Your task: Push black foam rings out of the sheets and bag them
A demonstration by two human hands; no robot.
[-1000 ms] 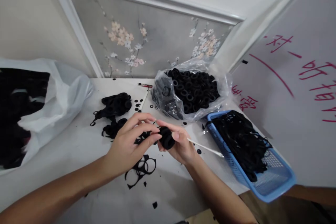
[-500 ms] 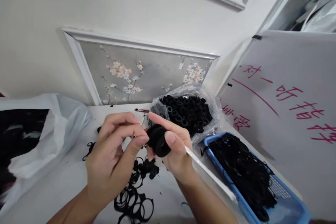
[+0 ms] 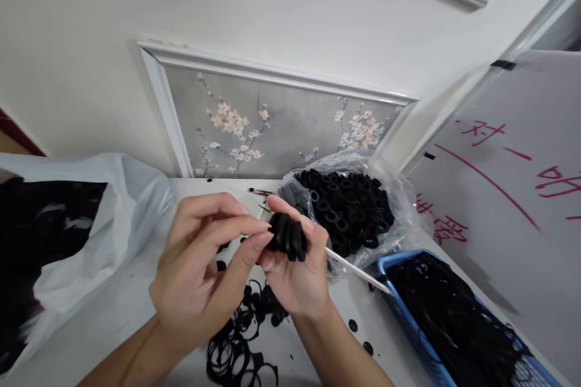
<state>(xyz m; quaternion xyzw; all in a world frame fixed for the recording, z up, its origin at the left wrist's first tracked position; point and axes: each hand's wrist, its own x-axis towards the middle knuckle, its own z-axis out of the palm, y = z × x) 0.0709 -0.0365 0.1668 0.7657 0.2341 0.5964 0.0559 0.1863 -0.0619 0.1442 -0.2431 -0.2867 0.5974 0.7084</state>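
A short row of thick black rubber rings is gripped in my right hand, its fingers curled round them from behind and the right side. My left hand has its thumb and fingertips pinched together at the left end of the row, on a small black edge of a ring. A thin white stick juts out to the right from behind my right hand; its other end is hidden. Below the hands, thin black ring offcuts lie in a heap on the white table.
A clear plastic bag full of black rings stands behind my right hand. To the right is a blue basket of black rubber pieces. On the left sits a white bag with black material. A floral panel lines the wall.
The view has shifted left, so things appear further right. The rings in my right hand have turned edge-on, showing several side by side. The white stick now points less steeply downward.
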